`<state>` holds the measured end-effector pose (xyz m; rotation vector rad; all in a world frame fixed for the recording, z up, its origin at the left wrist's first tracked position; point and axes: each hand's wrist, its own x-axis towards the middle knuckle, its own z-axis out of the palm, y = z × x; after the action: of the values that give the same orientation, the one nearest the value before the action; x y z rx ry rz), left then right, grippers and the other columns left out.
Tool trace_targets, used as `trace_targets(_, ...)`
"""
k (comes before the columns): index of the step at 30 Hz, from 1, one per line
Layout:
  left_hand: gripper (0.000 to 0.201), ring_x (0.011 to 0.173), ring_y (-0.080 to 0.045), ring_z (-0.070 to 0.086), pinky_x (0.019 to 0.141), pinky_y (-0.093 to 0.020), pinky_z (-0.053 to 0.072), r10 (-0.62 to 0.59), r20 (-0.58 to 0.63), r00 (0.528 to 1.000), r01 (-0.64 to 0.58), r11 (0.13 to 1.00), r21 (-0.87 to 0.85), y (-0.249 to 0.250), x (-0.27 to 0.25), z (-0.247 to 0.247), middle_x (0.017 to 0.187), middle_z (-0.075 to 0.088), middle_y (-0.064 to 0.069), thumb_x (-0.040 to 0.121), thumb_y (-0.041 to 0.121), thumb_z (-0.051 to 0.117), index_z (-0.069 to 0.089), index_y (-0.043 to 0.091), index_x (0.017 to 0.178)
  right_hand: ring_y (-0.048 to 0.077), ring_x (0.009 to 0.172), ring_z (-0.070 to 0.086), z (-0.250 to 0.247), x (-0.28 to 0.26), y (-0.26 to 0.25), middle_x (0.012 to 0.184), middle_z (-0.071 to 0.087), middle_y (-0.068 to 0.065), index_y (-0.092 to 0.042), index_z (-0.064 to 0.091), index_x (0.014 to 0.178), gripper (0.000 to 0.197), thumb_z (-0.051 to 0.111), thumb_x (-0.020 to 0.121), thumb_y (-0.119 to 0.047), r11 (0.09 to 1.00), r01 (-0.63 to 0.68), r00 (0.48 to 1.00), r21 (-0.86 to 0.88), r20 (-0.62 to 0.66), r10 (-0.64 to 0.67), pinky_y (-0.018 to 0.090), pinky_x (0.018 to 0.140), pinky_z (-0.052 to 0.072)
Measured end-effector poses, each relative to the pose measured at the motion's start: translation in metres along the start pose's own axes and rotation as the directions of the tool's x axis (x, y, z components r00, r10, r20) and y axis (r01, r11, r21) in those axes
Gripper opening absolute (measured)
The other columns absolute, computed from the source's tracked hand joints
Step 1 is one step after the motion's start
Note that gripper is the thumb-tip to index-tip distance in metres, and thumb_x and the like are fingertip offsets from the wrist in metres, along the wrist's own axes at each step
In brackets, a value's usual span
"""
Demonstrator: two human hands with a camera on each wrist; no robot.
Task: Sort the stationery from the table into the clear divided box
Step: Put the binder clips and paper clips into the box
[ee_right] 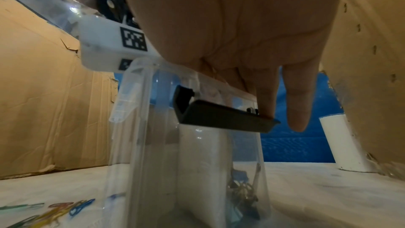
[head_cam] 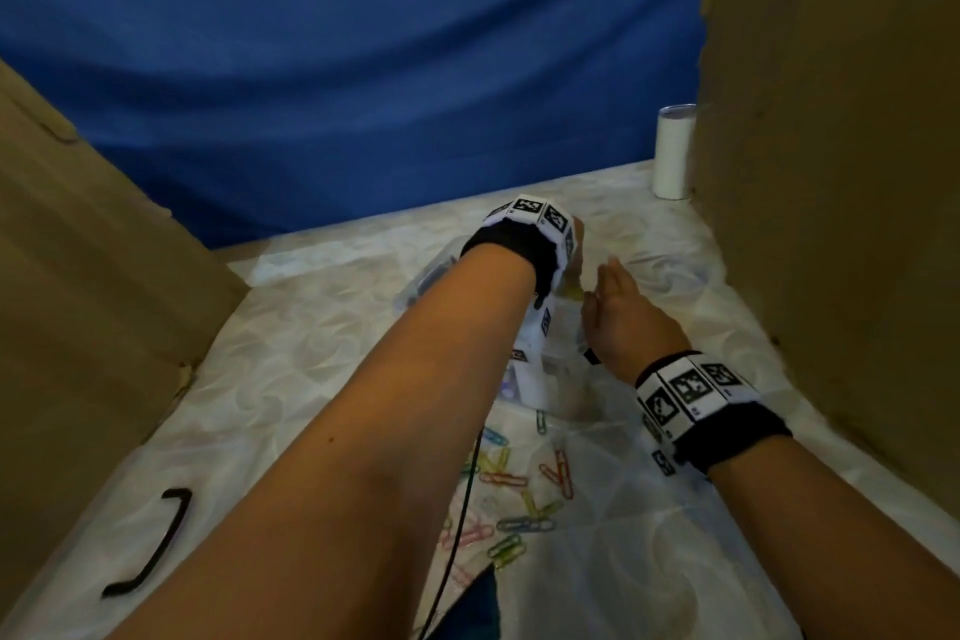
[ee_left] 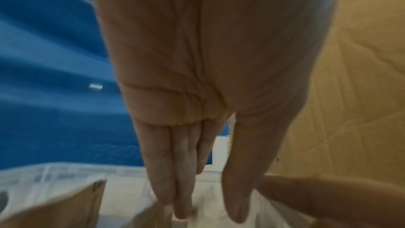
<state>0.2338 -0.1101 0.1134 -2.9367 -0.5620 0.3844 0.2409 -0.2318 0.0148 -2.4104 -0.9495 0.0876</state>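
The clear divided box [head_cam: 563, 379] [ee_right: 153, 145] stands mid-table under both hands. My right hand [head_cam: 618, 307] [ee_right: 252, 96] hovers over it and pinches a black binder clip [ee_right: 225, 119] [head_cam: 591, 356], with two fingers stretched past it. Several binder clips [ee_right: 243, 190] lie in the compartment below. My left hand [ee_left: 210, 214] points straight-fingered down at the box's far part; in the head view its wristband [head_cam: 535, 218] hides it. Whether it touches the box I cannot tell. Coloured paper clips [head_cam: 511, 478] [ee_right: 72, 207] lie scattered on the table in front of the box.
Cardboard walls stand on the left [head_cam: 93, 301] and right [head_cam: 831, 172], with a blue cloth [head_cam: 363, 68] behind. A white cylinder [head_cam: 674, 151] [ee_right: 342, 141] stands at the back right. A bent black piece [head_cam: 150, 546] lies near the left front. A thin cable [head_cam: 457, 509] crosses the paper clips.
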Motion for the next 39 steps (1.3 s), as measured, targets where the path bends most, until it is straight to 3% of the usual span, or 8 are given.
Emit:
trace_targets(2,0.042,0.107,-0.019,0.054,0.088,-0.032,0.042,0.012,-0.037,0.999,-0.014,0.999,-0.047,-0.002,0.001,0.003,0.135,0.053,-0.002,0.093,0.024,0.055,0.052,0.009,0.133,0.035,0.129,0.046,0.002,0.002,0.003,0.162,0.004,0.007,-0.005,0.018,0.15,0.056,0.026,0.101,-0.032,1.0,0.005,1.0,0.0,0.014,-0.005,0.046,0.1,0.042)
trace_targets(7,0.035,0.112,-0.023,0.061,0.087,-0.029,0.048,0.102,-0.089,0.991,-0.125,0.943,-0.309,-0.022,-0.025,0.005,0.124,0.064,-0.006,0.092,0.012,0.055,0.06,0.013,0.126,0.031,0.141,0.031,0.003,0.011,0.008,0.161,0.007,0.01,-0.001,0.021,0.148,0.069,0.007,0.092,-0.039,0.995,0.023,0.998,-0.092,0.065,-0.017,0.048,0.108,0.036)
trace_targets(12,0.031,0.087,-0.013,0.062,0.074,-0.02,0.041,-0.001,-0.307,0.952,-0.128,0.908,-0.399,-0.081,-0.095,0.027,0.095,0.068,0.003,0.085,0.014,0.058,0.063,0.02,0.115,0.034,0.144,0.022,-0.006,0.006,0.0,0.16,0.011,0.011,-0.005,0.02,0.149,0.058,0.034,0.097,-0.027,0.993,-0.013,0.997,-0.114,0.069,0.021,0.047,0.115,0.027)
trace_targets(17,0.024,0.089,-0.017,0.063,0.078,-0.024,0.046,-0.176,-0.297,0.938,0.027,0.895,-0.446,-0.148,-0.17,0.09,0.091,0.066,0.003,0.087,0.018,0.061,0.065,0.02,0.111,0.037,0.119,0.046,-0.014,-0.054,-0.064,0.136,0.045,0.016,-0.009,0.052,0.124,0.038,0.052,0.088,-0.019,0.923,0.342,0.9,-0.179,-0.22,-0.376,0.046,0.099,0.04)
trace_targets(21,0.031,0.1,-0.019,0.062,0.084,-0.028,0.047,-0.24,-0.004,0.971,0.219,0.891,-0.398,-0.181,-0.213,0.151,0.115,0.064,-0.002,0.089,0.025,0.062,0.06,0.019,0.119,0.024,0.1,0.055,0.024,-0.097,-0.11,0.107,0.06,0.004,-0.016,0.061,0.101,0.013,0.055,0.089,-0.018,0.817,0.569,0.803,0.089,0.15,-0.576,0.04,0.088,0.046)
trace_targets(26,0.046,0.117,-0.025,0.054,0.093,-0.032,0.045,-0.183,0.244,0.953,0.251,0.925,-0.286,-0.189,-0.24,0.2,0.129,0.053,-0.005,0.087,0.024,0.063,0.051,0.021,0.131,0.02,0.108,0.052,0.084,-0.118,-0.142,0.119,0.053,0.0,-0.019,0.054,0.116,0.027,0.055,0.089,-0.023,0.776,0.625,0.583,0.084,0.612,-0.535,0.037,0.091,0.046)
trace_targets(31,0.056,0.112,-0.026,0.054,0.085,-0.031,0.044,-0.206,0.19,0.96,0.259,0.913,-0.316,-0.187,-0.245,0.22,0.125,0.052,-0.002,0.077,0.017,0.067,0.05,0.027,0.129,0.03,0.103,0.057,0.11,-0.127,-0.16,0.113,0.055,0.01,-0.01,0.058,0.111,0.021,0.053,0.09,-0.012,0.751,0.66,0.535,-0.029,0.72,-0.442,0.041,0.087,0.051)
trace_targets(39,0.039,0.089,-0.019,0.053,0.074,-0.027,0.042,-0.239,0.136,0.961,0.272,0.899,-0.343,-0.196,-0.252,0.224,0.115,0.048,0.0,0.078,0.024,0.07,0.056,0.022,0.115,0.018,0.098,0.058,0.095,-0.129,-0.15,0.11,0.059,0.001,-0.016,0.06,0.113,0.03,0.064,0.086,-0.029,0.84,0.537,0.525,0.08,0.747,-0.407,0.034,0.085,0.052)
